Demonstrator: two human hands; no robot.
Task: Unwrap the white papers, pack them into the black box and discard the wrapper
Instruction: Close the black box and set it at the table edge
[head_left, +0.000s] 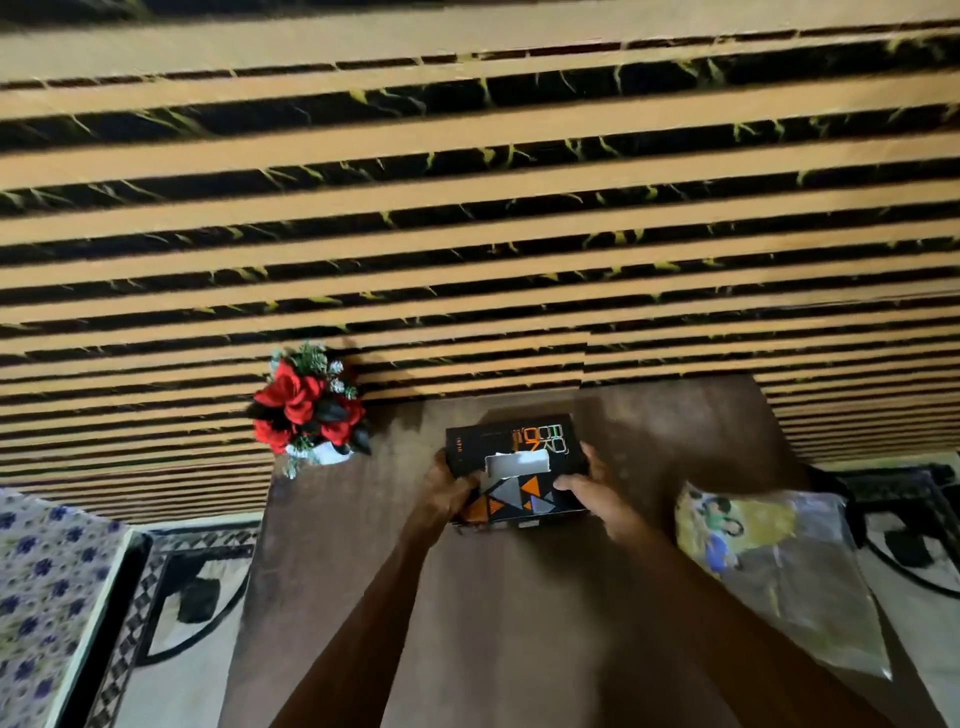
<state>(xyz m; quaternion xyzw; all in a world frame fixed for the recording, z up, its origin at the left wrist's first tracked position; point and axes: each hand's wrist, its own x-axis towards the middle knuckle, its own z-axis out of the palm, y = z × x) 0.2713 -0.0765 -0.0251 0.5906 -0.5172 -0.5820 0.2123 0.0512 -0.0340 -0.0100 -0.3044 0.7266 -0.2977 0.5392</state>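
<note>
The black box (511, 441), printed with orange and grey triangles, rests on the brown table (467, 597) near its far edge. A torn opening in its top shows white paper (517, 462) inside. My left hand (447, 488) grips the box's left end. My right hand (592, 488) holds its right end, thumb on the top. A clear plastic wrapper (774, 566) with a yellow printed picture lies flat at the table's right edge, apart from both hands.
A white pot of red artificial flowers (311, 410) stands at the table's far left corner. A striped tan-and-black wall panel (467, 234) rises behind the table. A floral-covered bed (47, 597) sits at the left; patterned floor shows on both sides.
</note>
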